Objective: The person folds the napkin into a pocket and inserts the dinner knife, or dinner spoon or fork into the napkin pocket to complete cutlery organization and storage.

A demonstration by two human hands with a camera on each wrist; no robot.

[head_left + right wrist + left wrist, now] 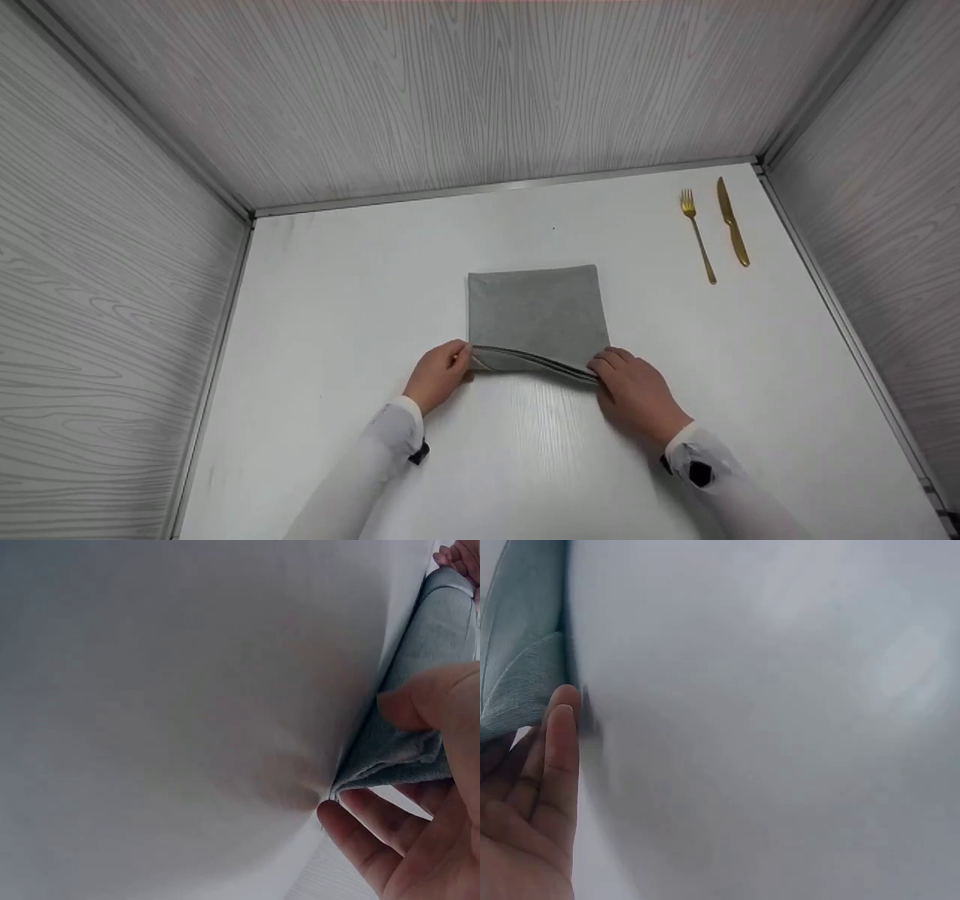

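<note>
A grey cloth napkin (536, 307), folded into a rectangle in several layers, lies in the middle of the white table. Its near edge is raised, and the stacked layers show as dark lines there. My left hand (439, 375) pinches the near left corner. At the near right corner, my right hand (637, 390) grips the layers between thumb and fingers. The left wrist view has the napkin's corner (525, 682) over the fingers, the thumb hidden. In the right wrist view the thumb lies on top of the cloth (442, 630), with fingers at its lower edge.
A gold fork (699, 236) and a gold table knife (732, 223) lie side by side at the far right of the table (337, 300). Wood-grain panels (480, 97) wall the table at the back and on both sides.
</note>
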